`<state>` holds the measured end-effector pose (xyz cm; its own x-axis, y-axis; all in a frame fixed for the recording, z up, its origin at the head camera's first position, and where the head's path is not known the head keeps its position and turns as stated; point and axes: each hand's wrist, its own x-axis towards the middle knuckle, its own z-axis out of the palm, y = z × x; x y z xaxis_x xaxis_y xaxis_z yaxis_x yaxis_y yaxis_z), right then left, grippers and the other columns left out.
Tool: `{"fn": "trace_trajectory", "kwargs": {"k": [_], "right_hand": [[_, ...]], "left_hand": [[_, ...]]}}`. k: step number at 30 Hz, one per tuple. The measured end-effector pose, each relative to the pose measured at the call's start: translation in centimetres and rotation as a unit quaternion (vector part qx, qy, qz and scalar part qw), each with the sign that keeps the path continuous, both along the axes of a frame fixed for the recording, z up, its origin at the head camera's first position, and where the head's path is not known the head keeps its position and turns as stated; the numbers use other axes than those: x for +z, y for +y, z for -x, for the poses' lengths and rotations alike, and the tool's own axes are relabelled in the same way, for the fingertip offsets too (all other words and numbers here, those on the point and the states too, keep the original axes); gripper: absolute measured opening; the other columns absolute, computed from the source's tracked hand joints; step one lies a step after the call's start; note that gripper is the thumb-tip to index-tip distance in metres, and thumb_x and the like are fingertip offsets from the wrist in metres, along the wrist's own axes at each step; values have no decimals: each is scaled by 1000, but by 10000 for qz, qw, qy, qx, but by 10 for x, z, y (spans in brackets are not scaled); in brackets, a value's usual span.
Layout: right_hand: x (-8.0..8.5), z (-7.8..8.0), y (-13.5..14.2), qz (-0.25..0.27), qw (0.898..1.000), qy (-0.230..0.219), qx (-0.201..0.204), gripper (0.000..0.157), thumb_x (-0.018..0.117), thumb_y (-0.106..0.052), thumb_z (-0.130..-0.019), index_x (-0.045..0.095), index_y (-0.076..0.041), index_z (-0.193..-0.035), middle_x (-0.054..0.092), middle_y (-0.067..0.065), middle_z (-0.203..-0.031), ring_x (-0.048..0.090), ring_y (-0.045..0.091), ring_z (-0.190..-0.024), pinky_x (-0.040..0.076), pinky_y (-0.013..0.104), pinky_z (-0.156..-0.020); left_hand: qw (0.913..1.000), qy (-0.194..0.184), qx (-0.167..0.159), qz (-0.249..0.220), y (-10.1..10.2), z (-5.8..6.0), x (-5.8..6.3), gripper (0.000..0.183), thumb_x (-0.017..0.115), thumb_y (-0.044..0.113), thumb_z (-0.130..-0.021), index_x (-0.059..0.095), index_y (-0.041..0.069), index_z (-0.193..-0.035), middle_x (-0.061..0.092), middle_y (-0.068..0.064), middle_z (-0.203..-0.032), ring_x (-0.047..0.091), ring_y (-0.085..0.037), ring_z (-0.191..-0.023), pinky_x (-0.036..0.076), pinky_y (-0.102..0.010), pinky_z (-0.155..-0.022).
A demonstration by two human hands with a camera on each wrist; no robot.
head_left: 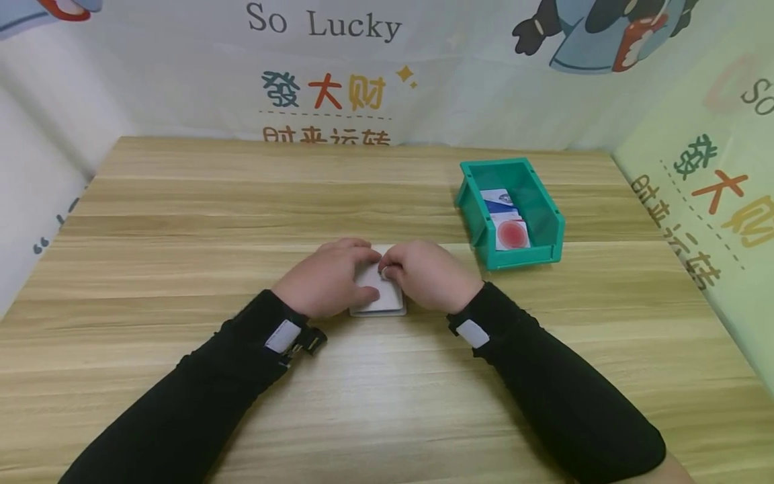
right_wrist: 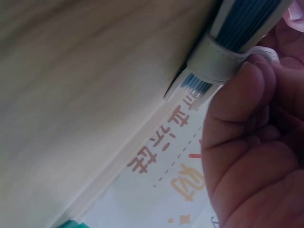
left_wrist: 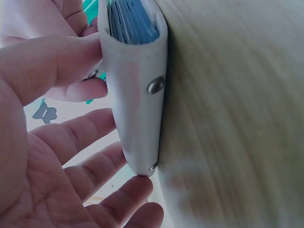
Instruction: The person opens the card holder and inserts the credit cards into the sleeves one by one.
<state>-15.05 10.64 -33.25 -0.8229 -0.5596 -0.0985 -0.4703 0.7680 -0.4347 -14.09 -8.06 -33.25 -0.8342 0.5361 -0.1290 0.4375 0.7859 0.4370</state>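
A white card holder lies flat on the wooden table under both hands. Blue card or sleeve edges show at its open side, and its spine carries metal studs. My left hand rests on it, thumb on the cover and fingers loosely extended against the spine. From the other side, my right hand pinches the end of the white closing strap, which runs around the page edges. In the right wrist view the strap's tip is partly hidden behind the thumb and finger.
A green open-front bin stands right of the hands and farther back. Inside lie cards, one bearing a red circle. Printed cloth hangs behind the table and along its sides.
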Motion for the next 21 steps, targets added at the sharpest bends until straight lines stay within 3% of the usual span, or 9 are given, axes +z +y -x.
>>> {"fn": "trace_trajectory", "kwargs": {"k": [12, 21], "right_hand": [[9, 2, -10, -539, 9983, -206, -39, 17, 54, -21, -96, 65, -13, -105, 63, -1, -94, 52, 13, -80, 48, 30, -78], [9, 9, -15, -528, 9984, -196, 64, 14, 58, -18, -93, 70, -15, -100, 65, -3, -93, 53, 11, -82, 48, 30, -81]], "left_hand": [[9996, 200, -50, 211, 1, 1, -3, 60, 67, 41, -83, 52, 9, -132, 44, -9, -139, 33, -25, -126, 31, -42, -104], [9992, 337, -136, 148, 0, 1, -3, 54, 67, 39, -83, 56, 9, -127, 47, -9, -136, 34, -25, -125, 30, -41, -104]]}}
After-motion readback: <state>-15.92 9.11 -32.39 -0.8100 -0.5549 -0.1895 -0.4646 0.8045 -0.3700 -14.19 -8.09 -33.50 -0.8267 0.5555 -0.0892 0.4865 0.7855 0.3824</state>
